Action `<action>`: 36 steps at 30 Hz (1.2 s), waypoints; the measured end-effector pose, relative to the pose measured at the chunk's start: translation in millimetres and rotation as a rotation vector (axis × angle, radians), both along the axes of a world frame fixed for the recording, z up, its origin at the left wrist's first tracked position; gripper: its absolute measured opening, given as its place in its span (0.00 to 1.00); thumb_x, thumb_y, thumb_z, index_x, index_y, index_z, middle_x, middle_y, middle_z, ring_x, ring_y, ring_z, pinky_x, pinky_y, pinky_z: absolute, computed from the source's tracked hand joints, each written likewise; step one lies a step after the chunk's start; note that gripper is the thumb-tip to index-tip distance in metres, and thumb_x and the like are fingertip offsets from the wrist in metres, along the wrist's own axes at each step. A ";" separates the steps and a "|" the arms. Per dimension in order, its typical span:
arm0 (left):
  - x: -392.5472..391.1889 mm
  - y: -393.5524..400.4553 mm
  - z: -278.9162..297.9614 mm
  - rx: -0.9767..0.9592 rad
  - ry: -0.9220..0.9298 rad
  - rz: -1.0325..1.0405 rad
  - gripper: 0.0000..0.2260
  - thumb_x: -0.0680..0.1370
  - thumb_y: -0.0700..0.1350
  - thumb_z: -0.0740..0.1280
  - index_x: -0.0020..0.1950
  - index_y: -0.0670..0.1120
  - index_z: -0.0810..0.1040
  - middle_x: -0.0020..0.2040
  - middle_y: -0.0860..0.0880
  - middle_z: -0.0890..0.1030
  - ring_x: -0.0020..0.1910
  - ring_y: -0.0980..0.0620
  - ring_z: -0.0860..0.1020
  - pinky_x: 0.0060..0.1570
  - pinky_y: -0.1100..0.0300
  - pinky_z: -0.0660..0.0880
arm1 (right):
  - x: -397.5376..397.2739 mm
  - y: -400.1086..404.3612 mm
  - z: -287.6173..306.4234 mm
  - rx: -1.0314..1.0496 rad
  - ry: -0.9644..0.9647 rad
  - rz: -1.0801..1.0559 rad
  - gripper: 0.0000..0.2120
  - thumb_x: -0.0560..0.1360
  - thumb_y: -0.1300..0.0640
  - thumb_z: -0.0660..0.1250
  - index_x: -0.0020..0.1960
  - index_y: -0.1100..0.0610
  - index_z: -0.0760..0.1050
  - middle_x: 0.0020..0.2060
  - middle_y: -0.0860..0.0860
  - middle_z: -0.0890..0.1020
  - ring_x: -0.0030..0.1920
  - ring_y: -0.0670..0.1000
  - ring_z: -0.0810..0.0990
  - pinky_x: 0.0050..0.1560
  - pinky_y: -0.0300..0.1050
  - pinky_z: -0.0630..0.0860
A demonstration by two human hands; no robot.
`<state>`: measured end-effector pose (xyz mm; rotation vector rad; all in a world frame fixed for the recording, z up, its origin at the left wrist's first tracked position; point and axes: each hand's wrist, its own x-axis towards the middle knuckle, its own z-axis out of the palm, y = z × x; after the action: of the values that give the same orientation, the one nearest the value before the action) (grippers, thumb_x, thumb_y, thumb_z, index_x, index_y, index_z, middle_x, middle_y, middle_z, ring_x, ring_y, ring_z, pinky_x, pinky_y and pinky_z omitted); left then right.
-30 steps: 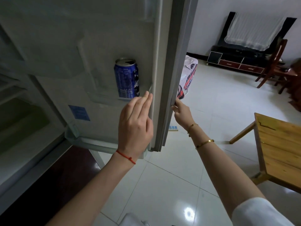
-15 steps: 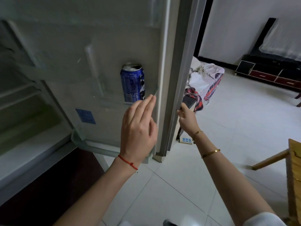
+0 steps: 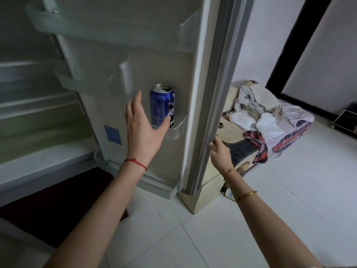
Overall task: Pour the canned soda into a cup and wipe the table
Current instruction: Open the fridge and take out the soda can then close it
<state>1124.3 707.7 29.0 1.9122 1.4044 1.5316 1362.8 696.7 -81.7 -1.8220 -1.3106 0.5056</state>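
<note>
A blue soda can (image 3: pixel 161 105) stands upright in a clear shelf (image 3: pixel 178 128) on the inside of the open fridge door (image 3: pixel 166 55). My left hand (image 3: pixel 143 126) is spread beside the can, fingers straight to its left and the thumb just in front of its lower part; it does not grip the can. My right hand (image 3: pixel 220 149) holds the outer edge of the fridge door, fingers curled round the edge.
The fridge interior (image 3: pixel 38 113) with bare shelves lies at the left. A pile of clothes (image 3: pixel 270 117) sits on a low box behind the door. White floor tiles (image 3: pixel 212 238) stretch below; a dark mat (image 3: pixel 58 209) lies by the fridge base.
My left hand has moved from in front of the can to its left side and spread open around it. The view has swung left, so the wooden table is out of sight.
</note>
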 end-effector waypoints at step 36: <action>5.0 -0.8 45.4 -0.113 -0.334 0.021 0.29 0.61 0.55 0.80 0.60 0.51 0.78 0.53 0.57 0.82 0.53 0.60 0.81 0.57 0.57 0.78 | 21.2 8.7 -0.8 0.010 0.008 0.118 0.13 0.81 0.60 0.56 0.64 0.55 0.70 0.53 0.56 0.79 0.52 0.55 0.79 0.55 0.57 0.79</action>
<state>1129.4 706.9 74.5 1.4965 1.3328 1.6510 1384.0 705.4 -82.4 -1.7391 -1.4189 0.5680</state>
